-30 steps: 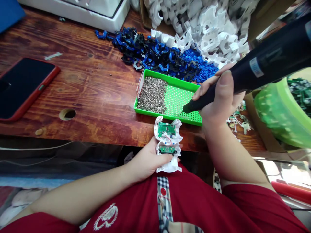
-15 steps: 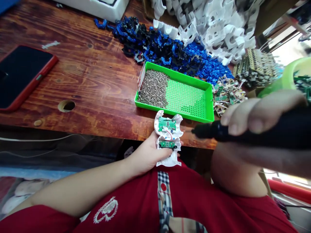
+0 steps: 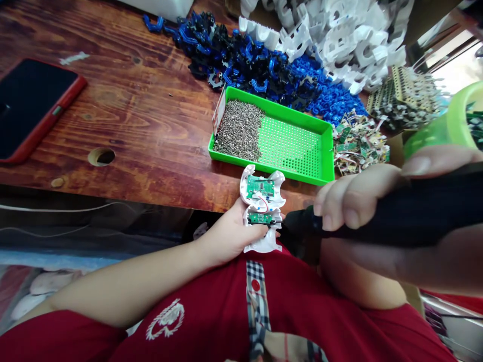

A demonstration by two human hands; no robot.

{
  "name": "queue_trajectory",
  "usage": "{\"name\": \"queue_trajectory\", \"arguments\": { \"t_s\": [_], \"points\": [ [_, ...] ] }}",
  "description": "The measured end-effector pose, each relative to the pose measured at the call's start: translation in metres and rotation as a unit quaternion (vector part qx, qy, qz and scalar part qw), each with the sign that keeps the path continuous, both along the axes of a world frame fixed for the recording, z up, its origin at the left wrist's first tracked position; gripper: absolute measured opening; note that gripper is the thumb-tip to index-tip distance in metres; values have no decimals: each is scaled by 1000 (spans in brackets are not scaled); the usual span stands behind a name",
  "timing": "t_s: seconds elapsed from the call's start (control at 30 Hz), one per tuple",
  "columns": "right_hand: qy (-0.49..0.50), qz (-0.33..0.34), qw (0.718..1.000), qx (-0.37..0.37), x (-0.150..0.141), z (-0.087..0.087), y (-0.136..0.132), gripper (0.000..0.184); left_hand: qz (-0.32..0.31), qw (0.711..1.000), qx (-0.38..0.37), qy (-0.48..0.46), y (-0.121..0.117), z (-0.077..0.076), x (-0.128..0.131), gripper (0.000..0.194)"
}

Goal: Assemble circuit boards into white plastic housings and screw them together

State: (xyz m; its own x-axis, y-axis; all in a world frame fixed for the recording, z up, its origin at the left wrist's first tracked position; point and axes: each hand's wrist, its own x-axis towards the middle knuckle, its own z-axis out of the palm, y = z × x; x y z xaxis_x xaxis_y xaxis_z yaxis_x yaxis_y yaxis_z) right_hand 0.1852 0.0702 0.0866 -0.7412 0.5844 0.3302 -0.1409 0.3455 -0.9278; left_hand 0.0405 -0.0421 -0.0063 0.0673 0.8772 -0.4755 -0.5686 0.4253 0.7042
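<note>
My left hand (image 3: 241, 229) grips a white plastic housing (image 3: 262, 245) just off the table's front edge, thumb laid across its lower part. Inside the housing sit an upper green circuit board (image 3: 260, 187) and a lower green circuit board (image 3: 261, 218), joined by a thin red and white wire. My right hand (image 3: 362, 201) is wrapped around a black electric screwdriver (image 3: 411, 206), held level and pointing left. Its front end is beside the right edge of the housing at the lower board. Whether the tip touches a screw there I cannot tell.
A green tray (image 3: 328, 156) of small screws (image 3: 241, 128) stands beyond the housing. Behind lie blue and black plastic parts (image 3: 241, 55) and white housings (image 3: 343, 45). Loose circuit boards (image 3: 360, 141) and a yellow-green container (image 3: 433, 125) are at right. A phone (image 3: 33, 105) lies at left.
The screwdriver in my right hand has moved left and slightly down, up to the lower part of the housing. My left hand keeps its hold. The view has shifted slightly.
</note>
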Motion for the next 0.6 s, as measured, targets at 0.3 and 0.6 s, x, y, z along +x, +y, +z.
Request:
{"name": "queue_trajectory", "arguments": {
  "t_s": [0.3, 0.6],
  "points": [
    [160, -140, 974, -79, -24, -6, -36, 41, 23, 1000, -13, -15, 3, 4, 2, 46],
    [162, -111, 979, -56, -16, -15, -37, 45, 40, 999, 7, -24, 2, 4, 7, 43]
  ]
}}
